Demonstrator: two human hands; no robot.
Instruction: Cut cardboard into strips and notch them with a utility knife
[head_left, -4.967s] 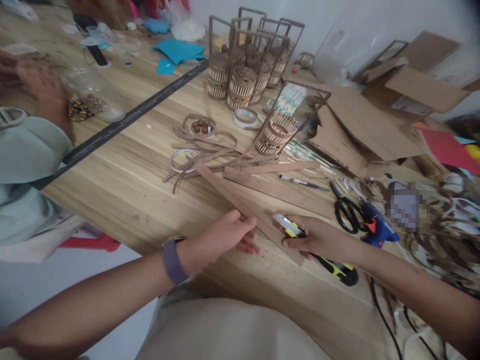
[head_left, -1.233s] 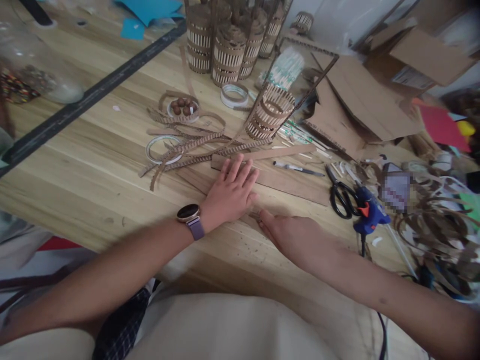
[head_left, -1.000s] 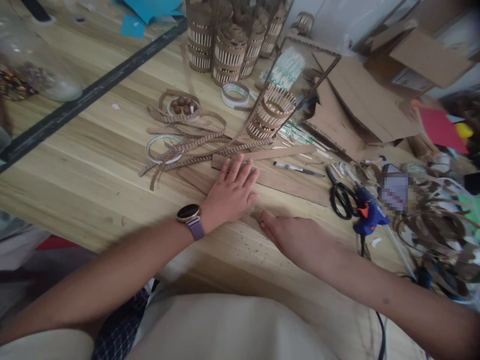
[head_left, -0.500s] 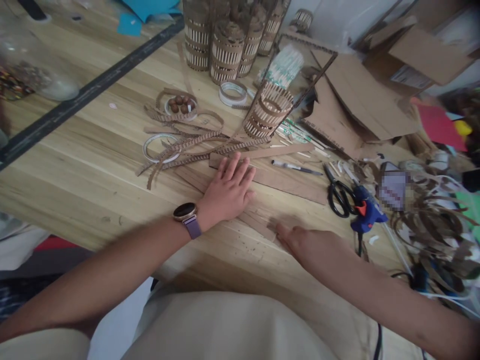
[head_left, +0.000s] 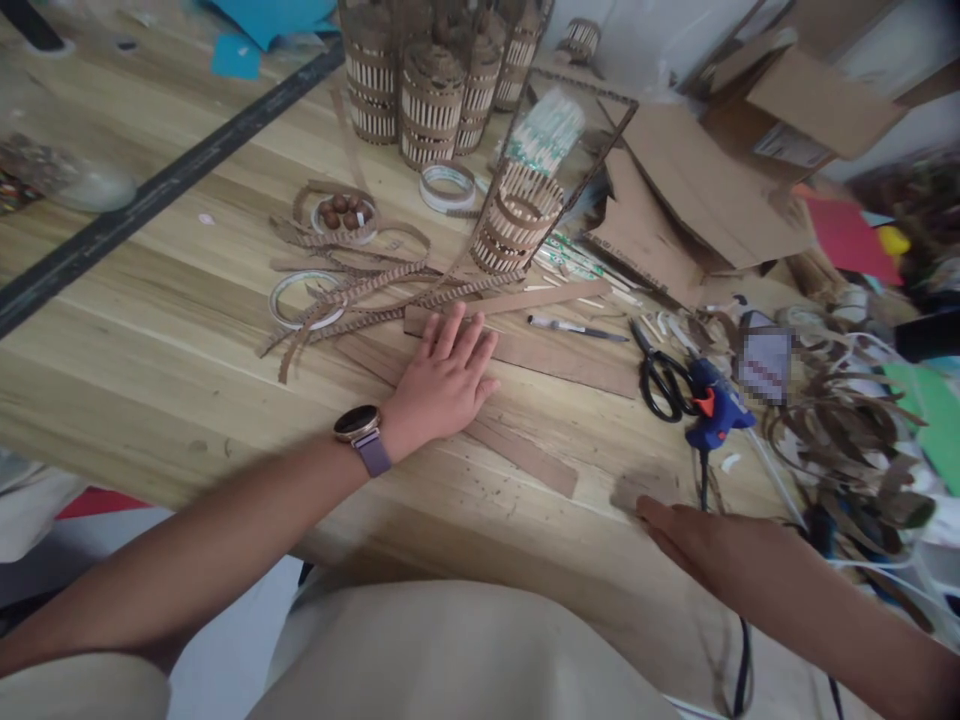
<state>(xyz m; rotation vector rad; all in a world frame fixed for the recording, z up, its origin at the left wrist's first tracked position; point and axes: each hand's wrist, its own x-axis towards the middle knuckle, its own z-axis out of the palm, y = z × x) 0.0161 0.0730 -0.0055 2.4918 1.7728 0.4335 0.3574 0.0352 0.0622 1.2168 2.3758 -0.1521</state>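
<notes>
My left hand point(head_left: 444, 380) lies flat with its fingers spread, pressing on a brown cardboard strip point(head_left: 529, 455) that runs out from under the palm toward the lower right. Its fingertips reach onto a wider cardboard strip point(head_left: 570, 365) behind. To the right, apart from the strip's end, my right hand point(head_left: 686, 530) is low over the tabletop. A blurred brownish patch shows at its fingertips; whether that is fingers or a held thing, I cannot tell. Dark crumbs are scattered on the wood between the hands.
A pen point(head_left: 577, 328), black-handled scissors point(head_left: 664, 380) and a blue glue gun point(head_left: 716, 405) lie right of centre. Curled corrugated strips point(head_left: 382, 275), a tape roll point(head_left: 448, 188) and a stick-walled cylinder point(head_left: 517, 225) sit farther back. Cardboard scraps point(head_left: 832, 430) heap at right.
My right hand has moved right and toward me, off the end of the cardboard strip, which now shows. My left hand stays on the strips. The whole view has shifted slightly.
</notes>
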